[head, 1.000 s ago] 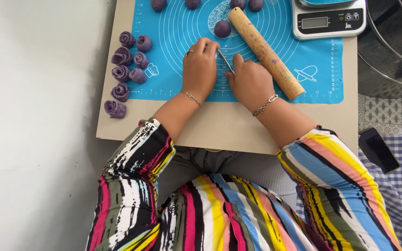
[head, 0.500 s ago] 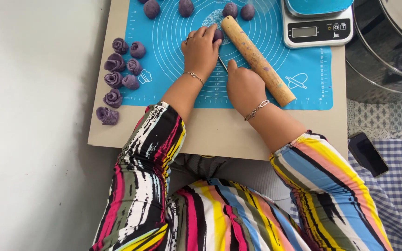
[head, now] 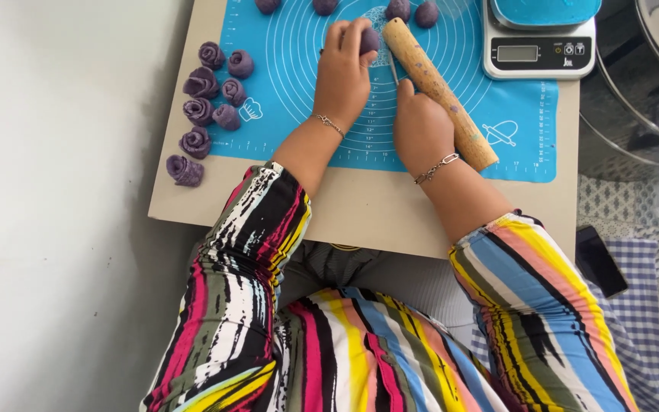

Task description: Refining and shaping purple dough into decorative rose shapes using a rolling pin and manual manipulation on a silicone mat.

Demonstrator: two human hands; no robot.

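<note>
The left hand (head: 342, 72) is pinching a dough ball (head: 369, 40) near the mat's (head: 299, 114) far edge (right hand (head: 419, 126) is gripping a thin tool (head: 393, 67)), likely needing cutting next.

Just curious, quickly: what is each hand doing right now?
Left hand: closed on a purple dough ball.
Right hand: closed on a thin metal tool, beside the rolling pin.

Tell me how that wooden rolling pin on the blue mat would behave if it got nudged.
The rolling pin is a plain round cylinder lying flat on the smooth blue mat, so it would probably roll sideways easily. It looks like solid wood: likely stiff and fairly heavy. The right hand beside it may block rolling that way.
</note>
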